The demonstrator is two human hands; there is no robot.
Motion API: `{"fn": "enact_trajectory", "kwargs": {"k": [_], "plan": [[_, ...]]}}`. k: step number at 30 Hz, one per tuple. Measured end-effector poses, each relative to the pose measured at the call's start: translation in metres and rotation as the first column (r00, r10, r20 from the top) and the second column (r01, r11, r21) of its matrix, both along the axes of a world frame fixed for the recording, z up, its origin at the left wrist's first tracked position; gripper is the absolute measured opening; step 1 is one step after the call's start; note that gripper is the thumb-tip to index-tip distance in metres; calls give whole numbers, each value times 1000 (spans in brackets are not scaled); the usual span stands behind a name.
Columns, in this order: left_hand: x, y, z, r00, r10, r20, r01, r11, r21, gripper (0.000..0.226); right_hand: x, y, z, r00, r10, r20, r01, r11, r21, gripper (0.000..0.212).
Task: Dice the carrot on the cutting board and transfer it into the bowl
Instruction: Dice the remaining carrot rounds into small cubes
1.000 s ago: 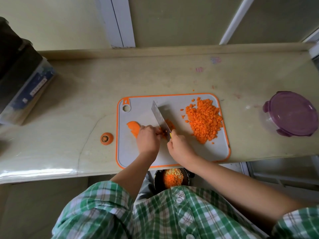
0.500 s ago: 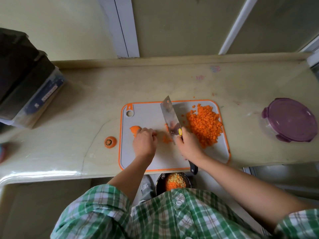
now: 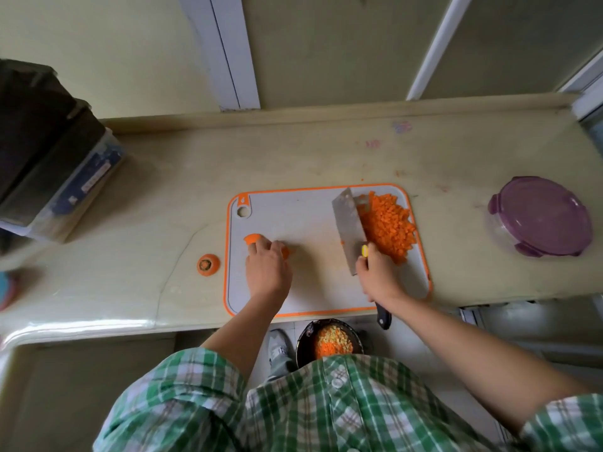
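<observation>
A grey cutting board [image 3: 310,220] with an orange rim lies on the counter. A heap of diced carrot [image 3: 388,228] covers its right part. My right hand [image 3: 378,275] grips a cleaver [image 3: 347,230], whose broad blade lies flat against the left side of the heap. My left hand [image 3: 267,269] holds an uncut carrot piece [image 3: 253,238] at the board's left; only its orange ends show. A dark bowl [image 3: 329,340] with diced carrot and yellow bits sits below the counter edge, partly hidden by my shirt.
A carrot top [image 3: 208,264] lies on the counter left of the board. A clear container with a purple lid [image 3: 540,216] stands at the right. A dark box on a plastic bin [image 3: 49,158] fills the far left. My shoe [image 3: 277,350] shows beside the bowl.
The cleaver has left the carrot piece and swept right across the board, pushing fresh dice into the heap. My left hand has stayed on the uncut piece.
</observation>
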State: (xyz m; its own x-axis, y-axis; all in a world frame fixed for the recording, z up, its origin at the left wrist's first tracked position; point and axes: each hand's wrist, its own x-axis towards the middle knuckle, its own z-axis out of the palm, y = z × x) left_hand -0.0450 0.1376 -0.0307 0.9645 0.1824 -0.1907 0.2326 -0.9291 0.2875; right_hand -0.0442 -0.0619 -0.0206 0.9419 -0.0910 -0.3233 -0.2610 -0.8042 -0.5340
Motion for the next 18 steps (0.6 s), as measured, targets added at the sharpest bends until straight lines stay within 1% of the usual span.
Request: {"fn": "enact_trajectory", "kwargs": {"k": [2,4,6,8,10,12,15,16,18], "plan": [[0,-2,1,1000,0,3,0,1000,-18,34,4,-12,1,999,-33,5,33,999,-5,5],[0,-3,2,1000,-10,7,10,999,-39,35,5,-10,4,1000,-22,20,22,1000,3,6],[0,-2,3,1000,-13,22,14,1000,-27,34,4,4,9,998,57,30,-58,998,26,5],[0,0,4,999,-14,41,14,1000,-2,32,0,20,11,982,187,20,-187,981,40,4],[0,2,3,999,-20,46,19,1000,14,33,-3,26,9,967,253,7,-254,967,24,3],[1,6,0,999,-13,43,12,1000,25,35,-3,18,5,978,209,9,-209,978,-16,3],[4,11,-4,999,2,41,-3,999,33,39,3,-8,2,999,37,13,-36,998,-57,4],[5,12,-4,999,13,39,-14,999,34,40,5,-14,2,1000,11,13,-10,998,-64,5],[6,16,-4,998,47,39,-48,998,27,43,8,-16,4,999,31,21,-30,998,-59,6]]}}
